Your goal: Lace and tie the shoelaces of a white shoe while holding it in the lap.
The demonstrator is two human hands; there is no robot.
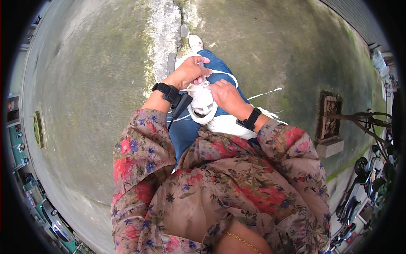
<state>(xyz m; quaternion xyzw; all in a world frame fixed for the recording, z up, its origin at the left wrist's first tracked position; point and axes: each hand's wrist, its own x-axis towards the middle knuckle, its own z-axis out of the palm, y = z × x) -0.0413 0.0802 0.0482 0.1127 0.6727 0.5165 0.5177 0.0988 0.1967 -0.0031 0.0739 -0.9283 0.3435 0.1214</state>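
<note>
A white shoe [202, 101] rests over my blue-trousered lap, with its rounded opening toward me. Above its upper part, my left hand [188, 73] is closed, thumb and fingers pinched on a thin white lace [226, 73] that loops out to the right. My right hand [228, 95] is closed against the shoe's right side, its fingertips bent in at the lacing; what lies between them is hidden. Under my right wrist lies a bundle of white strands [230, 126], with loose ends trailing right over my thigh.
Around me spreads a stained concrete floor [105, 72] with a pale cracked strip [165, 38] ahead. To the right stand a brick-edged planter [330, 118] with a bare-stemmed plant and parked motorbikes [357, 186]. My white-shod foot [195, 42] is stretched forward.
</note>
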